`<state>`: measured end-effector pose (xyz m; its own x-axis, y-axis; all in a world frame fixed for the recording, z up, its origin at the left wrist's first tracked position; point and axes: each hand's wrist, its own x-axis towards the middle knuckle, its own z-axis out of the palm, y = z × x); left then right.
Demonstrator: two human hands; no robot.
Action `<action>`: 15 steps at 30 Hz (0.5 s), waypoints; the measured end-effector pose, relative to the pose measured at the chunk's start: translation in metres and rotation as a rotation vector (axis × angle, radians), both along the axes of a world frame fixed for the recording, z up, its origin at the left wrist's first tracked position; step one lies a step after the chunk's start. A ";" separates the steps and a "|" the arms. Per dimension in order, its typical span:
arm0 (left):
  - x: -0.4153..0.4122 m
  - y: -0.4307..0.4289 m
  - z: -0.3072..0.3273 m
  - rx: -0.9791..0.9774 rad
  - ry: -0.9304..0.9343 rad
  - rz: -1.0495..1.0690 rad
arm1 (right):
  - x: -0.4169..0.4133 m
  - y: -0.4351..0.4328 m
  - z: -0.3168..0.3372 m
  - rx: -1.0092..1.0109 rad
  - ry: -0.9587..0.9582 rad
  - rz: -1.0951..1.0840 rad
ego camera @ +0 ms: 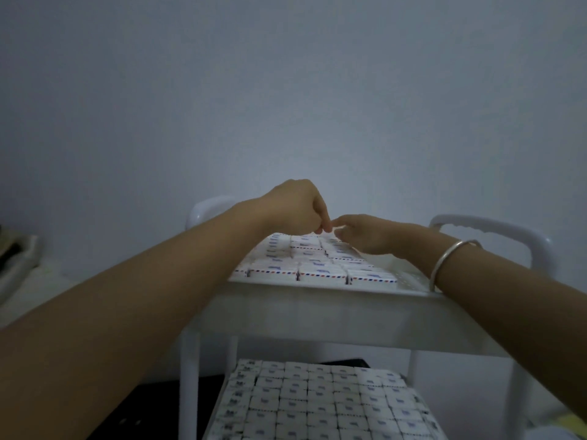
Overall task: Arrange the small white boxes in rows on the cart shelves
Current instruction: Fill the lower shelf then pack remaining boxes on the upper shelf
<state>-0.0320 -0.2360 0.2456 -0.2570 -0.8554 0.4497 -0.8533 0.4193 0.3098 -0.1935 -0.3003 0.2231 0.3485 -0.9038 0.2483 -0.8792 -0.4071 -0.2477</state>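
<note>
Both hands reach over the cart's top shelf (pixel 409 282) and meet at its far end. The left hand (pixel 295 211) hangs knuckles-up, its fingers (pixel 321 227) curled down and bunched together. Whether they pinch anything cannot be told, as the tips are turned away. The right hand (pixel 368 238), with a silver bangle (pixel 444 265) at the wrist, lies low over the small white boxes (pixel 320 274). Its fingers (pixel 343 221) are stretched towards the left fingertips, slightly apart, clamped on nothing visible.

The far-row box (pixel 306 242) lies directly beneath both sets of fingertips, just nearer the left ones. Its long side runs across the cart, like the rest. The rows reach from the fingertips back towards the wrists. A bare strip of shelf shows only to the right of the fingers, under the right forearm, so the right hand is probably better placed to fill it. Lower boxes (pixel 317 404) already pack the tier below.
</note>
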 end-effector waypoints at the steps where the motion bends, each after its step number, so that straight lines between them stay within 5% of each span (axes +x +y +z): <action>1: 0.002 0.011 0.001 -0.032 0.022 -0.007 | 0.001 0.006 0.003 -0.110 0.019 0.001; 7: 0.024 0.091 -0.005 -0.297 0.166 0.000 | 0.026 0.088 0.015 -0.370 -0.525 0.219; 10: 0.049 0.140 -0.029 -0.345 0.256 -0.037 | 0.050 0.142 -0.004 -0.416 -0.604 0.366; 15: 0.107 0.211 -0.112 -0.273 0.397 0.053 | 0.112 0.204 -0.065 -0.119 -0.652 0.671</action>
